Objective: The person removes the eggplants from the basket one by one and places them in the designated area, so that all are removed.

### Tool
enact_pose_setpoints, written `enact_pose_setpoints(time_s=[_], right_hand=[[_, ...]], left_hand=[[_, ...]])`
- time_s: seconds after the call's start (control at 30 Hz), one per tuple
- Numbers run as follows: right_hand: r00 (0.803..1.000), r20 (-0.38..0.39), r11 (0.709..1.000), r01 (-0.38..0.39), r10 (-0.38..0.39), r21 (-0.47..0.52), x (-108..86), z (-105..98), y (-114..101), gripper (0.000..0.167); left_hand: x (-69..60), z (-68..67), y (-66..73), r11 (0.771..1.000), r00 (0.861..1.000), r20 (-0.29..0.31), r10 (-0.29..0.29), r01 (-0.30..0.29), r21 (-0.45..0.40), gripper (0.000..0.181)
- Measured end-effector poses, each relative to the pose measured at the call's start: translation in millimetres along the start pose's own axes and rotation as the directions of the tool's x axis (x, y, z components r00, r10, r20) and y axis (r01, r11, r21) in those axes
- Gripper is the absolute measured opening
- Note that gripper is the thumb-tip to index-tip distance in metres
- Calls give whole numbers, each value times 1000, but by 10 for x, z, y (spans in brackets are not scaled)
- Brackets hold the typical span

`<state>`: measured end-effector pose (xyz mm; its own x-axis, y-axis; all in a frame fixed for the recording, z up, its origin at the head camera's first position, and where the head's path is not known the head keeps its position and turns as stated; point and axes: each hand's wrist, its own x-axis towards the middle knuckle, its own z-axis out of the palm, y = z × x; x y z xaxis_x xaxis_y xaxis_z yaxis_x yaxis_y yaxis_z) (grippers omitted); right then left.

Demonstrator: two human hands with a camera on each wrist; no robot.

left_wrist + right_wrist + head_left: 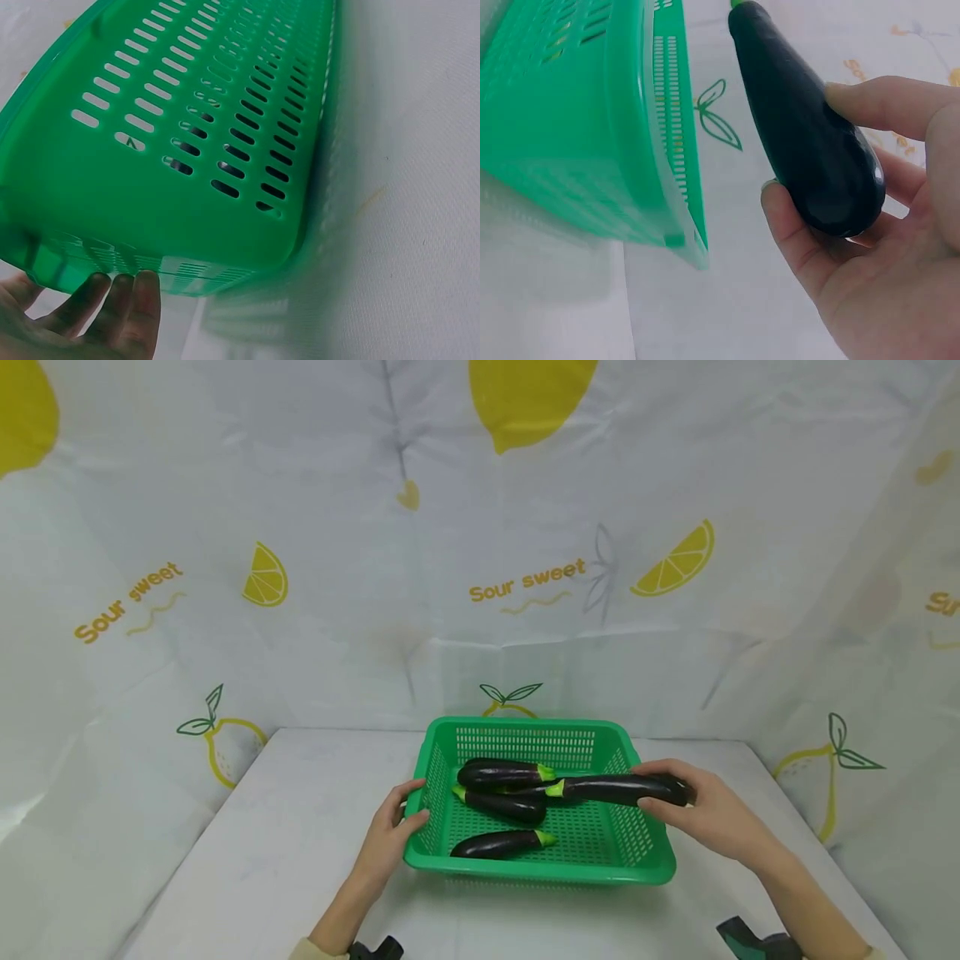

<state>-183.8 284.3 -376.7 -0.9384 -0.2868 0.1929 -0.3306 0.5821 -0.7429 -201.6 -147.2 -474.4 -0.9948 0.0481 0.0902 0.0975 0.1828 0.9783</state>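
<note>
Right hand (708,810): fingers and thumb clamped on the thick end of a glossy dark eggplant (611,788)
Held eggplant: extends left from the grip, its green stem over the basket interior in the head view; contact with those lying inside cannot be told
Left hand (387,835): clamped on the left rim of a green basket (540,874), thumb on top and fingertips beneath the edge
Inside the basket: a far eggplant (498,773), stem to the right; a middle eggplant (506,807), stem to the left; a near eggplant (495,844), stem to the right and lying apart; another eggplant (534,791), partly hidden between the far and middle ones
White table (285,827): seen below the basket and to its left and right
Backdrop (337,618): pale sheeting printed with lemons and the words "Sour sweet"
</note>
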Motion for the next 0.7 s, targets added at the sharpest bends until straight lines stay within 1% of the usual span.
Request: enact_pose_setpoints(time_s=[0.23, 0.37, 0.57, 0.7], right_hand=[[997, -75, 997, -22, 16, -80, -32, -113, 75, 41], [993, -113, 996, -41, 31, -84, -45, -177, 149, 42], [982, -164, 991, -105, 92, -76, -55, -267, 300, 45], [973, -211, 988, -120, 99, -92, -60, -326, 425, 46]], left_hand=[[2, 1, 11, 1000, 1000, -4, -10, 10, 2, 48], [-1, 0, 9, 1000, 1000, -5, -11, 11, -1, 48], [3, 0, -5, 1000, 1000, 2, -1, 1, -9, 48], [10, -2, -10, 1000, 1000, 3, 6, -6, -8, 48]])
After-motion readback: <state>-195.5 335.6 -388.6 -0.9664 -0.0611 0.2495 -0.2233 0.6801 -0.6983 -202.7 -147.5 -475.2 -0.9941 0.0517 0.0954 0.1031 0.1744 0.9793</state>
